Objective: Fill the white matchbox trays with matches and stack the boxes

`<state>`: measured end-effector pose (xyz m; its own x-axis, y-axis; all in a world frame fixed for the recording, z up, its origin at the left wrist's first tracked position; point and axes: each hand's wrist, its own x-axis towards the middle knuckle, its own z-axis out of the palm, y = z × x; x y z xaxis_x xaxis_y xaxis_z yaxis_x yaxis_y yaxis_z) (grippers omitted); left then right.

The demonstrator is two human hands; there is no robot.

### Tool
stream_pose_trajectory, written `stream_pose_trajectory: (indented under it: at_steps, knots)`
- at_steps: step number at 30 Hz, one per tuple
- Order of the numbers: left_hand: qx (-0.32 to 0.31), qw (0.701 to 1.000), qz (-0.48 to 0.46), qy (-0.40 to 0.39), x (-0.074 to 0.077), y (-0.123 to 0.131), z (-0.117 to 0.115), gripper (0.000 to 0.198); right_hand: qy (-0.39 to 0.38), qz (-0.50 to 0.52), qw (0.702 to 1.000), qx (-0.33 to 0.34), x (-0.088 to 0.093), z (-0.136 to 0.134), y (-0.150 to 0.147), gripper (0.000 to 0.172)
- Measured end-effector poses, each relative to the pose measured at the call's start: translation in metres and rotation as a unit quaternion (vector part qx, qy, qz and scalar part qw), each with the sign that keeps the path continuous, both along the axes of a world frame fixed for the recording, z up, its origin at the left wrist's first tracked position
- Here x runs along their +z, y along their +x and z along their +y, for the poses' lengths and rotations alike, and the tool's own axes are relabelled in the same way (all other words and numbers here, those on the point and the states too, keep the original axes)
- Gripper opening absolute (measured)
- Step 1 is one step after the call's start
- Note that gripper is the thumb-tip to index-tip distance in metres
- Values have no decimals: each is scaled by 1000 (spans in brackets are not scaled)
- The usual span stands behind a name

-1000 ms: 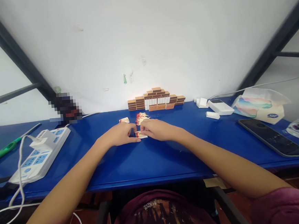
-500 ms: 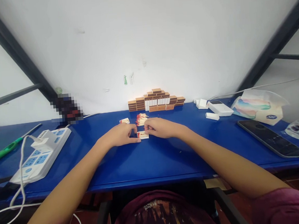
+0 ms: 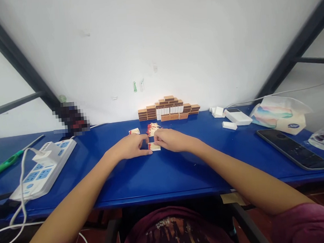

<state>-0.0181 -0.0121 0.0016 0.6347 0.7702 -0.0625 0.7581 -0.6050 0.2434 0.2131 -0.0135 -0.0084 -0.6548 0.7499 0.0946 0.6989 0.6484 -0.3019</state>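
Note:
A small white matchbox tray (image 3: pixel 154 147) with red-tipped matches in it lies on the blue tabletop. My left hand (image 3: pixel 130 145) holds its left end, thumb at the near side and forefinger at the far corner. Over the tray's right end is my right hand (image 3: pixel 171 139), its fingers pinched together at the matches; what is between the fingertips is hidden. Just behind the tray lies a loose pile of matches (image 3: pixel 152 129), partly covered by my right hand. Beyond my left hand sits another tray (image 3: pixel 134 131) with matches in it.
Stacked matchboxes (image 3: pixel 169 109) form a stepped wall at the back. To the left are a power strip (image 3: pixel 46 170) with a white cable and a green tool (image 3: pixel 5 165). At right lie a phone (image 3: pixel 293 148), a white box (image 3: pixel 238 116) and a tissue pack (image 3: pixel 280 114).
My right hand has shifted slightly left over the tray, its fingertips nearer the matches. My left hand stays on the tray's left end. The whole view has moved very slightly.

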Motion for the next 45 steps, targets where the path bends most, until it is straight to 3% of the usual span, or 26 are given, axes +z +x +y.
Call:
stream_pose_trajectory:
  at_steps: [5, 9, 19, 30, 39, 45]
  knots:
    - [5, 1000, 3, 0, 2, 1, -1, 41, 25, 32, 999, -3, 0, 4, 3, 15]
    - [3, 1000, 9, 16, 3, 1, -1, 42, 77, 37, 994, -62, -2, 15, 13, 16]
    - [3, 1000, 11, 14, 6, 0, -1, 42, 4, -33, 997, -66, -13, 24, 18, 16]
    - [9, 1000, 2, 2, 2, -1, 1, 45, 23, -64, 994, -80, -14, 23, 14, 17]
    - [-1, 1000, -2, 10, 0, 1, 1, 44, 7, -27, 1000, 5, 1, 6, 9, 12]
    - [4, 1000, 2, 3, 1, 1, 0, 41, 3, -28, 1000, 11, 0, -3, 0, 7]
